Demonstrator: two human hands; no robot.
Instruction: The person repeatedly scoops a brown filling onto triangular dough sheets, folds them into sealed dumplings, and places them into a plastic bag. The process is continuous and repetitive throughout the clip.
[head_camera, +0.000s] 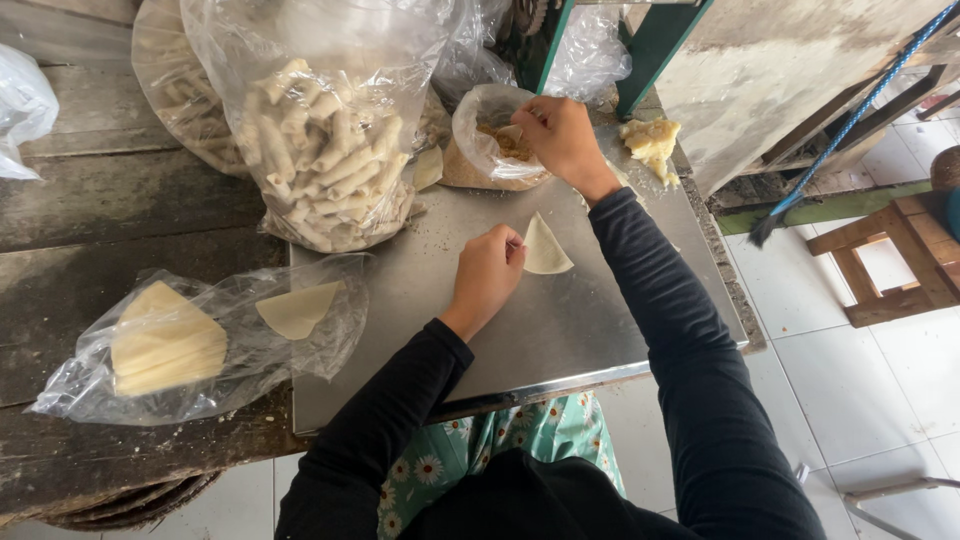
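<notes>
Left hand (487, 272) pinches one corner of a triangular dough wrapper (546, 248) lying flat on the steel-topped table (560, 330). Right hand (558, 135), fingers closed, reaches into a small bag of crumbly filling (492, 140). The wrapper looks thin, limp and easily torn; edges or corners seem safest to grip.

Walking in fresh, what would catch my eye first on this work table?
Probably the big clear bag of rolled pastry sticks standing at the far edge of the metal sheet. Next, the hands: the left hand pins a pale wrapper piece mid-sheet, while the right hand reaches into a small bag of brown filling. At left lies a bag of stacked wrappers.
</notes>
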